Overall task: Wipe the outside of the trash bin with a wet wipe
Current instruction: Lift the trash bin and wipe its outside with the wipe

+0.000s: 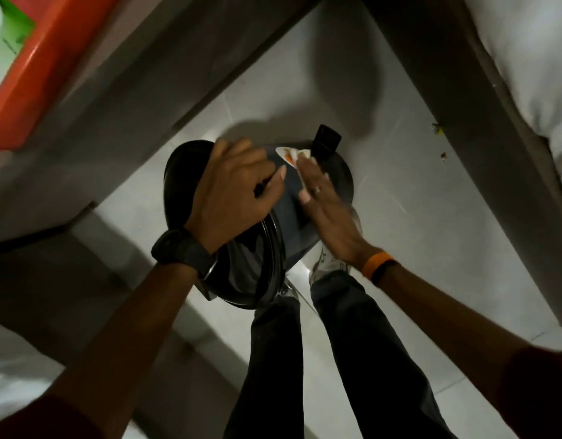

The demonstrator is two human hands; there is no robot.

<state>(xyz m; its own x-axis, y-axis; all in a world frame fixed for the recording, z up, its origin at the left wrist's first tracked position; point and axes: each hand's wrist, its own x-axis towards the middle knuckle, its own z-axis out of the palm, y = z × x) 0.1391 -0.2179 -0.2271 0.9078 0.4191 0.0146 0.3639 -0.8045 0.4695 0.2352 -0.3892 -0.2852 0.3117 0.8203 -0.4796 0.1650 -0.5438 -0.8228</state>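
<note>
A dark grey pedal trash bin point(292, 223) is tipped over above the white floor, its open mouth and black rim toward me and its black foot pedal point(326, 141) at the far end. My left hand point(235, 198) grips the bin's upper side near the lid. My right hand point(327, 204) lies flat against the bin's outer wall, fingers stretched. A bit of white wet wipe point(300, 155) shows at its fingertips. A white sticker with an orange mark point(286, 155) is on the wall beside it.
My legs in dark trousers and a light shoe point(328, 264) stand right below the bin. A grey wall ledge point(140, 99) runs at the left with an orange tray point(36, 68) above. A bed with white bedding point(526, 68) borders the right.
</note>
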